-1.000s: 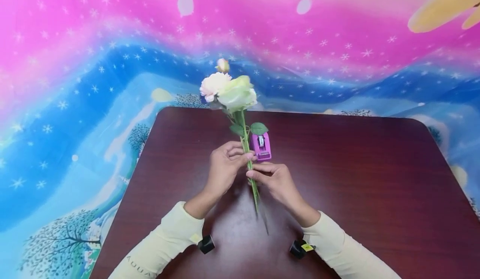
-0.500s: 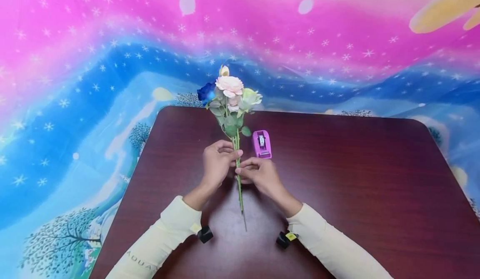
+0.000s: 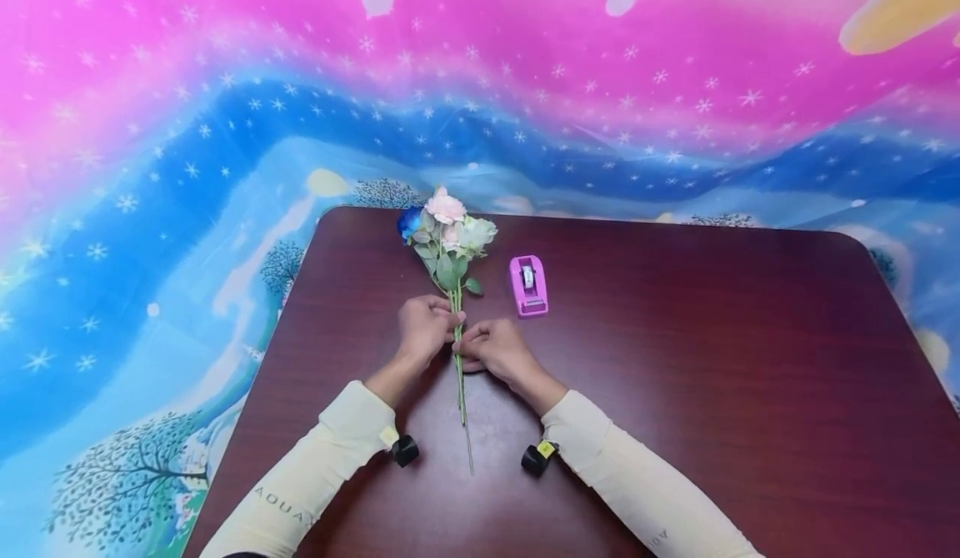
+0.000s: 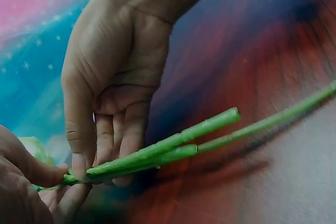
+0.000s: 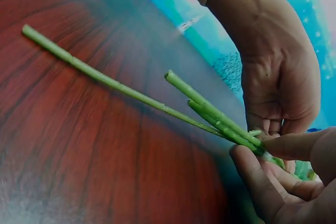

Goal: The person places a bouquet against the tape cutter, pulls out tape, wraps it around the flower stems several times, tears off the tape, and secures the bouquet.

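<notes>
Green stems (image 3: 458, 358) sit bunched between my two hands, low over the dark red wood bench (image 3: 712, 374). My left hand (image 3: 422, 330) curls its fingers (image 4: 110, 135) and thumb around the stems. My right hand (image 3: 491, 347) pinches them from the other side, so both hands hold tight.

The stems are thin, smooth and stiff like plastic — one is long, the others end short. They could slide apart or fan out if my pinch goes loose, because they are slippery and not the same length.

The flowers (image 3: 450, 224) at the top look soft like cloth: pink, pale green and one blue. The heavy tops could tip the bunch over. A small pink tape holder (image 3: 528, 285) stands near my right hand — I could bump it.
</notes>
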Tool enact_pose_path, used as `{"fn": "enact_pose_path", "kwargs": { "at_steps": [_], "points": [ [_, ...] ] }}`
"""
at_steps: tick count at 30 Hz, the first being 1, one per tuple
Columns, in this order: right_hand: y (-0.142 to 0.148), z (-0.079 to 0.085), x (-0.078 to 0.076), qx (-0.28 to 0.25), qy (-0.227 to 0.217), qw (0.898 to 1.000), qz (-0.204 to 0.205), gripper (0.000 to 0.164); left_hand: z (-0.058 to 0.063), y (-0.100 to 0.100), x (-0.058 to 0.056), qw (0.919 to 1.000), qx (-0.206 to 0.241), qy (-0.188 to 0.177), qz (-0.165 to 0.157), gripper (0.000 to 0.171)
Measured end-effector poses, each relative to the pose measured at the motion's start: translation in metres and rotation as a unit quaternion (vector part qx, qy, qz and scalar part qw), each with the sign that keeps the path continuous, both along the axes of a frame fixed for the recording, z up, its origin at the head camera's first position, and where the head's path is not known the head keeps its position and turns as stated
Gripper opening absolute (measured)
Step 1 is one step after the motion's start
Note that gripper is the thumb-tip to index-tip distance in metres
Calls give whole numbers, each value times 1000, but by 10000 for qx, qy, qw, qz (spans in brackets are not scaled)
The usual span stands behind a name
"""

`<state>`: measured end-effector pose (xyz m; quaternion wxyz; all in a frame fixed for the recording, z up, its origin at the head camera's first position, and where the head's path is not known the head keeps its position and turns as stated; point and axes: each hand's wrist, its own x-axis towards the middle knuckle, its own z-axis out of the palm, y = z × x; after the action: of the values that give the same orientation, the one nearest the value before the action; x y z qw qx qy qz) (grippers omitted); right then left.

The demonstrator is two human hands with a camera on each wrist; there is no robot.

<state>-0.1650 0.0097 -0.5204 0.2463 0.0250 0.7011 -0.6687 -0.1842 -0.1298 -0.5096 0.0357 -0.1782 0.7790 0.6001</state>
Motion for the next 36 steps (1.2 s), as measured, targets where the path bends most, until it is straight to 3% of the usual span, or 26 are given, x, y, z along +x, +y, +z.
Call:
{"fn": "enact_pose_path", "kwargs": {
  "at_steps": [6, 11, 15, 22, 25, 30, 36],
  "points": [
    [0, -5, -1, 340, -7, 9993, 158, 12, -9, -5, 1, 9989, -272, -137, -351, 20],
    [2, -9, -2, 872, 360, 9946, 437, 11, -9, -8, 3, 9953, -576, -108, -768, 24],
    [3, -12, -1, 1007, 466, 9923, 544, 13, -7, -10, 4, 9928, -733, -143, -941, 28],
    [14, -9, -2, 1345, 642, 9863, 703, 19, -1, -20, 7, 9928, -433, -519, -989, 36],
    [26, -1, -7, 1663, 864, 9793, 758, 22, 4, -28, 7, 9901, -552, -667, -1109, 36],
    [55, 26, -18, 2258, 1178, 9639, 780, 31, 16, -43, 7, 9842, -1184, -605, -1171, 37],
    [98, 54, -26, 2566, 1881, 9455, 686, 35, 37, -53, 11, 9757, -2081, -75, -677, 41]
  ]
}}
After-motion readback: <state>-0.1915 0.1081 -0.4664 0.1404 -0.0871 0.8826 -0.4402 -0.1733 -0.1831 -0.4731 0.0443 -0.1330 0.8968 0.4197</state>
